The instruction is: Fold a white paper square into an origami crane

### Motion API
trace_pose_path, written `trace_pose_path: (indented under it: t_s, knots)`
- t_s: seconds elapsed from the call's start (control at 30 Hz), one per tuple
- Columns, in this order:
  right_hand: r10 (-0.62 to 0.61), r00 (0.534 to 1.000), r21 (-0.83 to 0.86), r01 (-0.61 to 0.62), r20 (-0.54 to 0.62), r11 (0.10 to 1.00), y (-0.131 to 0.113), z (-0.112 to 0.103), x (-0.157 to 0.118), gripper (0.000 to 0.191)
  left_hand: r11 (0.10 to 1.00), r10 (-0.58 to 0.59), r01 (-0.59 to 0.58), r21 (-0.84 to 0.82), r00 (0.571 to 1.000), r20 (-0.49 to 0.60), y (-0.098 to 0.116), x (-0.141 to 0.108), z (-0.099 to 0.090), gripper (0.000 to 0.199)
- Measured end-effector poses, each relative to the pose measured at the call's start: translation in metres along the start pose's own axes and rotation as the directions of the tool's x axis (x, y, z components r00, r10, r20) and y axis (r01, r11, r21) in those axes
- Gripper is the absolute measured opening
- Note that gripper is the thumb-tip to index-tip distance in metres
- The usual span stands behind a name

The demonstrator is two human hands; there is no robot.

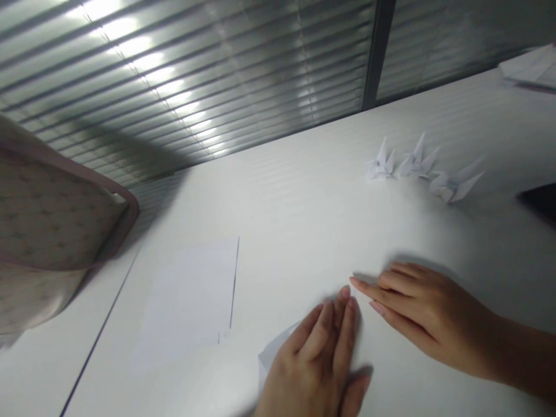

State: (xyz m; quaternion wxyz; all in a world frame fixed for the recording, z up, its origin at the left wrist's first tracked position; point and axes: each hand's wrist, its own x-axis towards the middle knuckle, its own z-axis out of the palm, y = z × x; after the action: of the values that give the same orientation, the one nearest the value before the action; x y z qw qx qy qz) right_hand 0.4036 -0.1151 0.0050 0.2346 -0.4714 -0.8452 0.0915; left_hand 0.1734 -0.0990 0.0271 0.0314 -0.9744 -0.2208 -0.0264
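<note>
A folded piece of white paper (270,354) lies on the table at the bottom centre, mostly covered by my left hand (315,362). The fingers of that hand lie flat and close together on the paper, pressing it down, with the thumb apart to the right. My right hand (428,310) rests to the right, its index finger stretched out so that the tip comes close to the left fingertips at the paper's upper end. Its thumb is extended too, and the other fingers are partly bent. Nothing shows between the right fingers.
Three folded paper cranes (381,163) stand in a row at the back right of the white table (295,220). White sheets (191,301) lie to the left. A patterned bag (52,226) stands at far left, a dark flat object (541,202) at far right. Blinds (243,63) line the back.
</note>
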Motion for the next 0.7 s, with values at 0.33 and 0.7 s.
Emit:
trace_pose_path:
  t_s: [0.33, 0.7]
  knots:
    - [-0.074, 0.996, -0.118, 0.069, -0.044, 0.991, -0.002, 0.006, 0.0018, 0.033, 1.0, 0.0, 0.003, 0.03, 0.997, -0.077, -0.0002, -0.0006, 0.005, 0.051]
    - [-0.007, 1.0, -0.003, 0.007, -0.014, 1.0, -0.0003, -0.0008, 0.0021, 0.035, 0.998, -0.059, 0.055, -0.031, 0.992, -0.116, 0.0065, -0.0012, 0.0079, 0.045]
